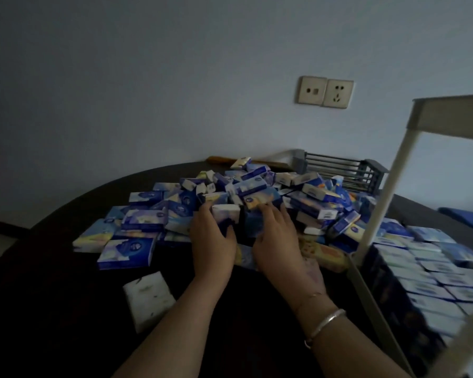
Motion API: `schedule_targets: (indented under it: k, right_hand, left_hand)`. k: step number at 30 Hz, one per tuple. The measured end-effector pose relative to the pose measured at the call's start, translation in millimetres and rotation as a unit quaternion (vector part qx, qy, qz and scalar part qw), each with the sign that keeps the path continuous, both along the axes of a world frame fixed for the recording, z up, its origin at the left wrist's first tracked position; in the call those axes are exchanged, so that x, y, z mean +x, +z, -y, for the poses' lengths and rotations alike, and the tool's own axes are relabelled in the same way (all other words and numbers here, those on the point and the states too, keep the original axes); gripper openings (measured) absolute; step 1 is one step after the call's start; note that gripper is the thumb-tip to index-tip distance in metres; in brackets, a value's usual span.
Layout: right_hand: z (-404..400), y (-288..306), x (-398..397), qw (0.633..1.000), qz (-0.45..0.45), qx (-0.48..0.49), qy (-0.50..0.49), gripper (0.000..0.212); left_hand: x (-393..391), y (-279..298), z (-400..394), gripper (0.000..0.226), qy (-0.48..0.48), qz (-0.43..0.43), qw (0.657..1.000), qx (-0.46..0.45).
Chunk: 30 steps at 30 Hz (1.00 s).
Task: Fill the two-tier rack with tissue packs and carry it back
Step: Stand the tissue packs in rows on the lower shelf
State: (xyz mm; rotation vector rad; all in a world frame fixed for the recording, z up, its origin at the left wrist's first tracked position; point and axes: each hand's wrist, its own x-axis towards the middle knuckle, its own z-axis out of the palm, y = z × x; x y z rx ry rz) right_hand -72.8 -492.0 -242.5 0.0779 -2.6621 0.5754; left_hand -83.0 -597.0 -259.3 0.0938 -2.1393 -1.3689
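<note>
Tissue packs (246, 203) heaped in a loose pile across the middle of the dark round table (52, 268), spilling left into flat strays beside a lone white pack (148, 301). Left hand (212, 238) curled round one upright pack (225, 215) at the pile's near edge, thumb on its near face. Right hand (277, 238) laid flatter on the pile just beside, fingers spread and reaching over packs; whether pinching anything, cannot tell. Two-tier rack (380, 214) at far right, lower tier already lined with neat rows, upper shelf apparently bare. Best to square several packs together between both palms, lift as one block, and set upright in rows to match.
</note>
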Motion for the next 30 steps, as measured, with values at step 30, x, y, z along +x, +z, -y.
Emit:
schedule_targets:
  k: [30]
  right_hand:
    - [-43,5,4,0.983,-0.09,-0.029,-0.16,0.061]
  left_hand:
    - [2,20,-9,0.034,-0.242,0.042,0.901,0.358]
